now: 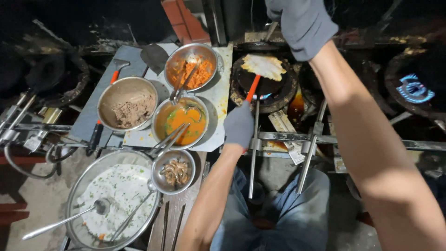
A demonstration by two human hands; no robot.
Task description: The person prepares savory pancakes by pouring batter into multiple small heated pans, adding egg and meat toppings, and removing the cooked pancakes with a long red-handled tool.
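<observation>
- A pale, browned flatbread [264, 66] is seen lying on a round black burner [265, 86], with a small blue flame visible under its near edge.
- An orange-handled tool [252, 88] is clenched in the gloved left hand [239, 124], its tip reaching up to the near edge of the flatbread.
- The gloved right hand [302, 25] is raised above and just behind the burner; what it grips cannot be told, though a thin metal piece [271, 30] shows beside it.
- A second burner [413, 88] is lit with a blue flame well to the right.
- To the left, on a metal surface [218, 93], three steel bowls are set: one of orange shredded filling [191, 66], one of orange sauce [181, 122], one of brown mince [128, 103].
- Nearer the person, a small bowl of dark strips [173, 172] is placed touching a large pan of white batter [114, 197], in which a ladle [62, 221] rests.
</observation>
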